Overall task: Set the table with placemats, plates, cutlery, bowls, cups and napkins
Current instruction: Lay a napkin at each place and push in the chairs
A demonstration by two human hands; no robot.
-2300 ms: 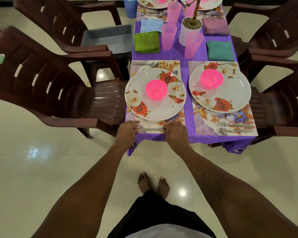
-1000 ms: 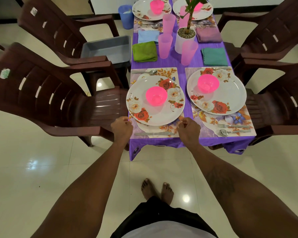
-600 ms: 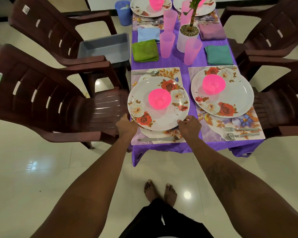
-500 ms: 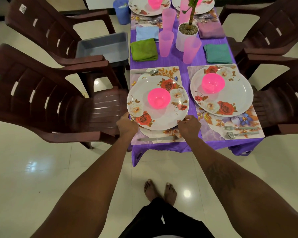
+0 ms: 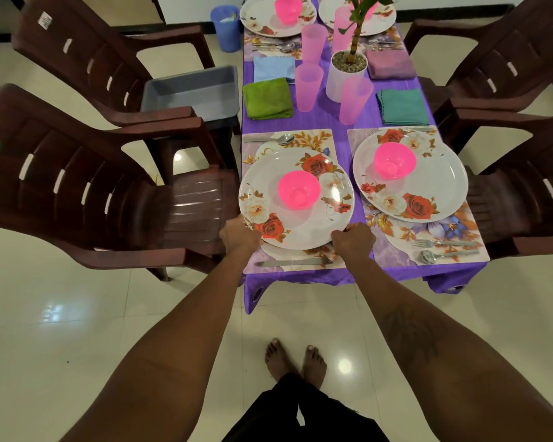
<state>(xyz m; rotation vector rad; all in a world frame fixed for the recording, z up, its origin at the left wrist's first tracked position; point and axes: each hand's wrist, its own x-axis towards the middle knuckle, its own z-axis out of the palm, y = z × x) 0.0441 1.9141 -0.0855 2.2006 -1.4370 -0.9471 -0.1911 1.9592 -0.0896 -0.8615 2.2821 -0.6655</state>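
Note:
A white floral plate (image 5: pixel 313 218) carrying a pink bowl (image 5: pixel 298 189) sits on the near-left placemat (image 5: pixel 313 138). My left hand (image 5: pixel 238 233) grips the plate's near-left rim, and my right hand (image 5: pixel 353 239) grips its near-right rim. A knife (image 5: pixel 292 262) lies on the placemat just below the plate, and a spoon (image 5: pixel 276 139) lies above it. To the right, a second plate (image 5: pixel 434 183) with a pink bowl (image 5: pixel 394 160) rests on its own placemat, with a fork (image 5: pixel 441 243) and spoon (image 5: pixel 444 255) near the front edge.
Pink cups (image 5: pixel 307 87), folded napkins such as the green one (image 5: pixel 268 98) and teal one (image 5: pixel 401 106), and a potted plant (image 5: pixel 345 73) fill the table's middle. Two more settings lie at the far end. Brown chairs (image 5: pixel 93 183) flank the table; a grey tub (image 5: pixel 195 90) sits on one.
My hands left the knife on the placemat's front edge and moved up to the plate's near rim, which they now grip. The plate sits slightly nearer me.

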